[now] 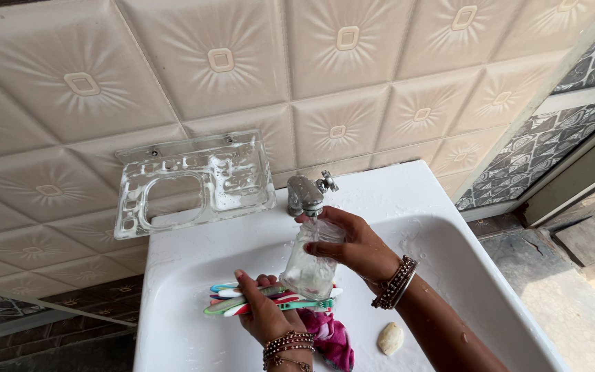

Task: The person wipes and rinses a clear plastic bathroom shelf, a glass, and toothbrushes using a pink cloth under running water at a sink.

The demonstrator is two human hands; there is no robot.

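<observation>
Your left hand (264, 313), nearest you, is closed around a bunch of toothbrushes (256, 301) over the white sink (187, 275). Your right hand (356, 244) grips the clear glass jar (309, 265) under the metal tap (306, 195); rinsing looks underway, so keep the jar steady.

Packages: we see none at the sink.
Labels: we find none on any item in view.
Signs: we see none on the walls.
Screens: we see none.
</observation>
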